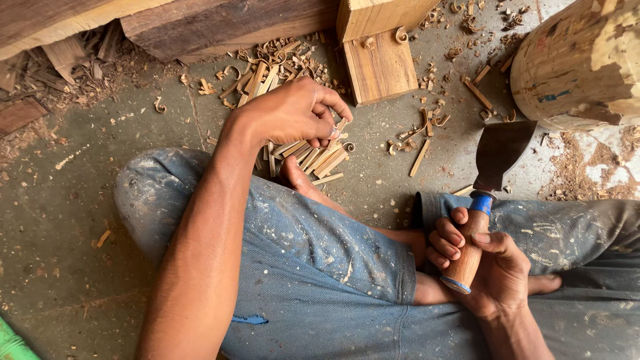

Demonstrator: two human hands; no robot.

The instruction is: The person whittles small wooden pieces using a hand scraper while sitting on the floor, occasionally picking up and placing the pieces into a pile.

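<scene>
two risks from here, both down to the blade and the loose sticks.

my right hand (490,263) has a clenched grip on the chisel (481,200) — fingers wrapped round the wooden handle with the blue collar, wide dark blade pointing up and away, its edge just beside the big wood block (580,60) at top right. handle rests over my right knee, so a slip of that grip would drop the blade toward my leg or my bare foot (300,177), which lies between my knees near the stick pile.

my left hand (293,113) reaches forward over my left knee, fingertips pinched on one of the thin cut wood sticks (313,157) lying in a loose bundle on the floor (53,200). pinch is at the stick's end only — it could twist out or drag neighbours with it and scatter the bundle into the shavings (267,63).

the small plank (380,67) and the beams above it sit close to the pile, so there's little room to sweep. splinters likely — bare fingers on rough offcuts. can't tell how sharp the edge is.
</scene>
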